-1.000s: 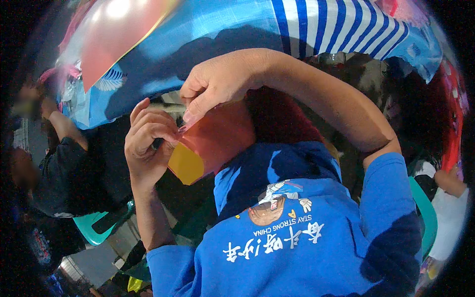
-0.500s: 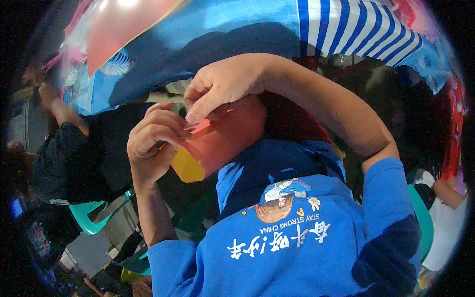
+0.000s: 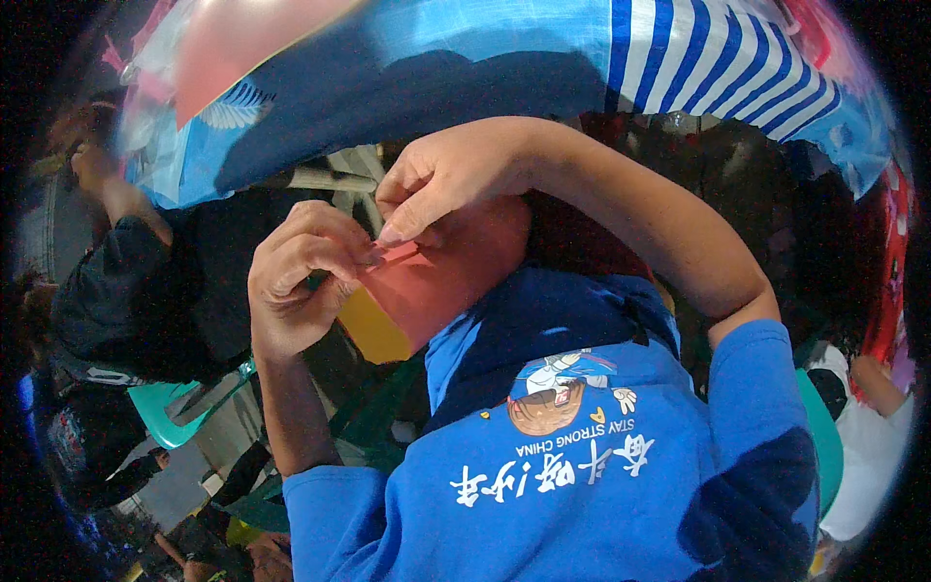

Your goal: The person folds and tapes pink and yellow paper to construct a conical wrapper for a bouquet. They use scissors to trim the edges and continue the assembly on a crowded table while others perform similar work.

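Observation:
A red sheet of paper or thin card (image 3: 446,286), with a yellow face or layer (image 3: 373,325) at its lower left, hangs in front of my lap. My left hand (image 3: 308,267) has its thumb and fingers pinched at the sheet's upper left corner. Beside it my right hand (image 3: 456,175) reaches over the top, palm down, thumb and forefinger closed on the same upper edge. The fingertips almost meet there. Whether some small piece is also between them is too fine to tell. Part of the sheet lies in shadow under my right wrist.
Ahead is a table with a blue cloth (image 3: 320,116) and a blue-and-white striped part (image 3: 718,58). Another red sheet with a yellow edge (image 3: 242,58) looms at upper left. A person in dark clothes (image 3: 116,291) sits to the left, near a green chair (image 3: 170,412).
My fingertips have come closer together at the sheet's upper edge, and my left hand has turned slightly inward. The view has shifted a little.

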Demonstrator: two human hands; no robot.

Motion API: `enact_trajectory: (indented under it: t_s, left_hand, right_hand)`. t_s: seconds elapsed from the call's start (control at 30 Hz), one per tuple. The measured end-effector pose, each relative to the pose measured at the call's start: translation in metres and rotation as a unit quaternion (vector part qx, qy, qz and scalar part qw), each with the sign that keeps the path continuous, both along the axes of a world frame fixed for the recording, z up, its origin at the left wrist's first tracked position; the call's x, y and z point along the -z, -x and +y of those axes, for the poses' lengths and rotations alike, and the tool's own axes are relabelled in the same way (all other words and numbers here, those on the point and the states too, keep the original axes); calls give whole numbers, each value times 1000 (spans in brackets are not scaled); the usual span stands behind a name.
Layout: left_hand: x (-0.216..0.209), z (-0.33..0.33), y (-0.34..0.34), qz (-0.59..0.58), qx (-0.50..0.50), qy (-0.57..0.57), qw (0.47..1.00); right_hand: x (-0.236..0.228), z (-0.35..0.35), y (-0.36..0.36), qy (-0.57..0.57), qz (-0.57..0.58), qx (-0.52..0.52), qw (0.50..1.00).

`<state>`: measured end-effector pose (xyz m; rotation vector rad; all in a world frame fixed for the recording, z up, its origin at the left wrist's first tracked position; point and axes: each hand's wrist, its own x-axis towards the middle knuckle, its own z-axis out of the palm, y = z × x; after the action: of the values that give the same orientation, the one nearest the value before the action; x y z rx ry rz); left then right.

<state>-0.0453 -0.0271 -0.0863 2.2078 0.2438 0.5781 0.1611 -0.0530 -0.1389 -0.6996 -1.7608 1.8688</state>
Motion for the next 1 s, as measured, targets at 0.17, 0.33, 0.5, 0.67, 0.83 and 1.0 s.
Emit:
enact_trajectory:
  t_s: [0.17,0.33,0.5,0.67,0.83,1.0]
  left_hand:
    - [-1,3,-2,-4,8,-21,1000]
    - [3,2,0,-11,-9,-26,1000]
    - [2,1,-1,-2,-24,-28,999]
    - [0,0,-2,6,-32,-35,999]
    - [-1,-1,-4,9,-36,-39,999]
    - [-2,-2,-4,11,-42,-44,998]
  right_hand:
    - [-3,-2,-2,24,1,2,1000]
    - [-3,-3,-1,35,2,8,999]
    - [-1,-7,-2,28,16,20,999]
    - [-2,-7,-2,8,-10,23,1000]
    - [2,-7,1,-12,-17,33,999]
    - [-1,-9,1,-19,-44,32,998]
